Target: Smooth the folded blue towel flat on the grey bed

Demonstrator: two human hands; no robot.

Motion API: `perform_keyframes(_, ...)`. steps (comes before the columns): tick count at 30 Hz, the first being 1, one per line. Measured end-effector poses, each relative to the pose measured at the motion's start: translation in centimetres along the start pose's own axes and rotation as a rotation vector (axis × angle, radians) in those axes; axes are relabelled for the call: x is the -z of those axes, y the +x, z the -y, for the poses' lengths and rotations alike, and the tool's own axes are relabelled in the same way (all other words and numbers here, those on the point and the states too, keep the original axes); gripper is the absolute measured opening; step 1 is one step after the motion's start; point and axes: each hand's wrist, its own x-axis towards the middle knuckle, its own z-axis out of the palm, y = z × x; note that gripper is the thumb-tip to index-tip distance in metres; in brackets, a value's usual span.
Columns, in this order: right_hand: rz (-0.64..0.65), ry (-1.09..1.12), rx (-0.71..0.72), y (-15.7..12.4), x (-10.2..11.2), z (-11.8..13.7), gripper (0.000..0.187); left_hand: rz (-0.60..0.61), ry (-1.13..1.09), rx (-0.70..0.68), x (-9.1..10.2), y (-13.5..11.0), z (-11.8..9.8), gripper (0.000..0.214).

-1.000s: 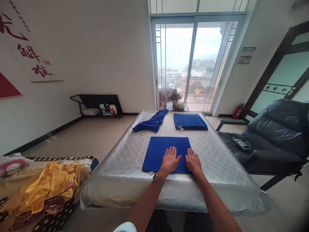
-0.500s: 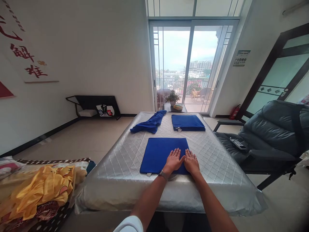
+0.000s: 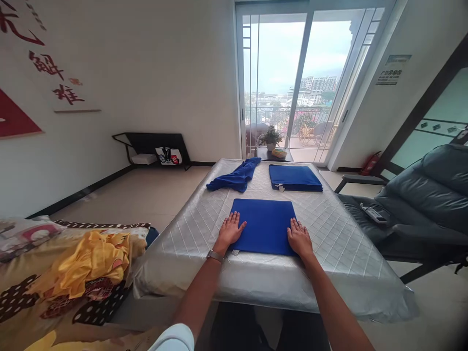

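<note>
A blue folded cloth (image 3: 263,226) lies flat near the front of the table, which has a silvery quilted cover (image 3: 193,229). My left hand (image 3: 230,230) rests open on the cloth's left edge, fingers stretched forward. At the opposite edge my right hand (image 3: 300,236) lies flat and open, partly on the cloth. A small white tag (image 3: 236,252) sticks out at the cloth's near left corner. Farther back on the right is a neat stack of folded blue cloths (image 3: 295,177). A crumpled blue cloth (image 3: 236,176) is at the back left of the table.
A dark leather armchair (image 3: 431,195) with a grey device (image 3: 375,213) on its seat stands to the right. On the left, a yellow garment (image 3: 93,263) lies on patterned bedding. Beyond the table's far end is a potted plant (image 3: 271,138) before glass sliding doors.
My left hand has slid left across the cloth to its left edge. My right hand stays near the right edge. The camera view has tilted down and turned slightly left.
</note>
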Motion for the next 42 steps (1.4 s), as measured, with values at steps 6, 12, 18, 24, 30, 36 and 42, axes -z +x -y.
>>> perform_keyframes(6,0.007,-0.036,0.014,0.2,0.2,-0.2,0.063,-0.064,-0.002,0.008,-0.5,-0.5,0.2,0.08)
perform_keyframes(12,0.042,-0.017,-0.002,2.0,2.3,-0.3,0.063,-0.139,0.01,0.03,-0.8,-0.7,0.1,0.076)
perform_keyframes(18,0.063,-0.063,-0.031,4.9,1.9,0.1,0.064,-0.152,-0.036,0.04,-0.6,-0.9,0.1,0.075)
perform_keyframes(24,0.016,-0.069,-0.023,5.5,-0.1,-0.6,0.063,-0.156,-0.036,0.063,-0.7,-0.8,0.1,0.077)
perform_keyframes(30,0.027,-0.029,-0.025,5.5,0.1,-0.6,0.064,-0.165,-0.037,0.11,0.0,-0.7,0.3,0.076)
perform_keyframes(36,0.025,-0.005,-0.027,5.3,0.3,-0.5,0.064,-0.348,-0.03,-0.069,2.3,-0.4,-1.5,0.067)
perform_keyframes(42,0.015,-0.002,-0.029,5.3,0.3,-0.5,0.064,-0.189,-0.052,-0.448,1.2,1.7,-10.0,0.067)
